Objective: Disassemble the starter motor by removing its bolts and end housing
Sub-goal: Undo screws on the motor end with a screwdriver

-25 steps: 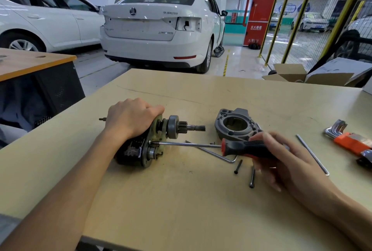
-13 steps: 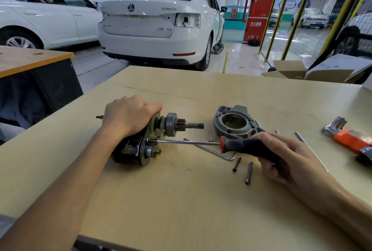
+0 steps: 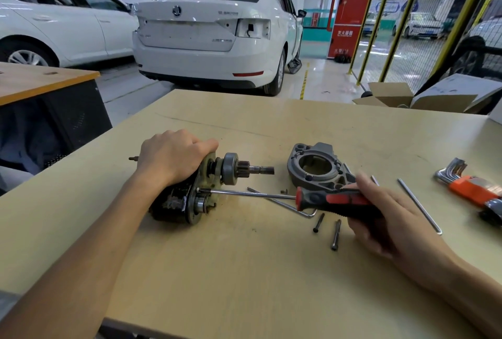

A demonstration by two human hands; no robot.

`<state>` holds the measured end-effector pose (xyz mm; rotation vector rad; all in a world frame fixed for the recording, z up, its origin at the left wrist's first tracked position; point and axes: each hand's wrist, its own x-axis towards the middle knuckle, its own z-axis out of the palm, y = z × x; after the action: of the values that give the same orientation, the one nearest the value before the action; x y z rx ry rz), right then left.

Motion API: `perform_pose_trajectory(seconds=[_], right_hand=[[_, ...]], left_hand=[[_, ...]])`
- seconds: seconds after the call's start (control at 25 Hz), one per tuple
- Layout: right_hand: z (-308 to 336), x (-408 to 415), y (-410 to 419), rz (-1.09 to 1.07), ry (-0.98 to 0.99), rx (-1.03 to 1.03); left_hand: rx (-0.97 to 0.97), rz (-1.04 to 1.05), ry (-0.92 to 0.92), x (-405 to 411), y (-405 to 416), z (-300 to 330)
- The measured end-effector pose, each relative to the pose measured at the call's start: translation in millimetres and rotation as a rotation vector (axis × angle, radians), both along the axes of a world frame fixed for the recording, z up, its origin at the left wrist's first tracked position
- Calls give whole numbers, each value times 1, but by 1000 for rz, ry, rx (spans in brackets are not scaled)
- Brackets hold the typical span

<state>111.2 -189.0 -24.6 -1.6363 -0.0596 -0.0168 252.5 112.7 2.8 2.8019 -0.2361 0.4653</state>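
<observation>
Pale wooden table [image 3: 244,270] carries all parts. Left hand [image 3: 173,158] at left-centre, fingers curled over starter motor [image 3: 190,197], which lies on its side, pinion shaft pointing right. Screwdriver [image 3: 320,200] tip set at motor's end plate, shaft running right. Loose allen key [image 3: 288,204] lies under shaft; two bolts [image 3: 327,228] just near of it. End housing [image 3: 317,169] off motor, lying far of handle. Right hand [image 3: 391,211] wrapped round red-black handle. Long rod [image 3: 419,205] right of hand; hex key set [image 3: 472,189] at far right.
</observation>
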Motion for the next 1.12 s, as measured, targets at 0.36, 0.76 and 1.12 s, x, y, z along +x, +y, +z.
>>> perform_pose_trajectory(seconds=[0.36, 0.76, 1.12], right_hand=[[2, -2, 2, 64, -39, 13], [6, -5, 2, 84, -3, 56], [8, -5, 2, 104, 27, 84]], left_hand=[[7, 20, 9, 0, 0, 0], [-9, 10, 7, -1, 0, 1], [24, 19, -7, 1, 1, 0]])
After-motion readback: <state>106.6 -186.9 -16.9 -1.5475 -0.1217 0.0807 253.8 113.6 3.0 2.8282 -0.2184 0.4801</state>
